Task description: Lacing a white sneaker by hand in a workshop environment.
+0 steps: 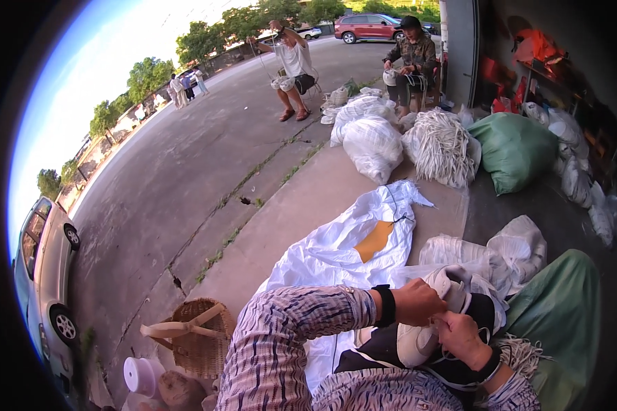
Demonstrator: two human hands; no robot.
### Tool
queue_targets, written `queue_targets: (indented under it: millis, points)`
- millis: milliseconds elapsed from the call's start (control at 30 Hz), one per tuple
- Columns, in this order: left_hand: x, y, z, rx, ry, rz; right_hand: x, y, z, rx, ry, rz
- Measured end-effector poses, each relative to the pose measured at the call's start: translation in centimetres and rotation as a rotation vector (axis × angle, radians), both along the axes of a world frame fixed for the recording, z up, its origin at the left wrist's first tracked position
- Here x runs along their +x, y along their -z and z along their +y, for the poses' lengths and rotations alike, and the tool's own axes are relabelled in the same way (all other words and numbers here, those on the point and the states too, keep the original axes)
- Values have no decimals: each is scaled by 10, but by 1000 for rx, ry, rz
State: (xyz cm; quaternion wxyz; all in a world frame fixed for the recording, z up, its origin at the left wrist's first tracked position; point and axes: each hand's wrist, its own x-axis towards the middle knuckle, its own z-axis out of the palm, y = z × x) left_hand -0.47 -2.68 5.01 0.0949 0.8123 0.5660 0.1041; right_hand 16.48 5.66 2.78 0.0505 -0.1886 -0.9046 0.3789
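My left hand (418,302) and my right hand (461,340) meet over my lap with their fingers closed in a pinch. What lies between the fingertips is too small and covered to make out. Right under them is a pale cream shoe (415,348), partly hidden by the hands. Another pale shoe (450,282) rests just beyond my left hand. Beside my right wrist lies a bundle of white laces (521,354). Dark cloth (370,360) covers my lap under the shoes.
A white sack (322,257) with an orange patch spreads ahead. Green sacking (562,322) is at my right, a wicker basket (200,335) at my left. Full white bags (373,148), a heap of white strips (440,147) and a green sack (515,149) stand farther off. Two people sit beyond.
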Motion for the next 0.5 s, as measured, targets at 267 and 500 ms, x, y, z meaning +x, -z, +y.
queue_targets:
  millis: [267, 500]
  points:
    - [0, 28, -17, 160, -38, -271, -7, -5, 12, -186, -32, -176]
    - [-1, 32, -11, 203, -110, -404, -18, -38, 58, 259, 170, 158]
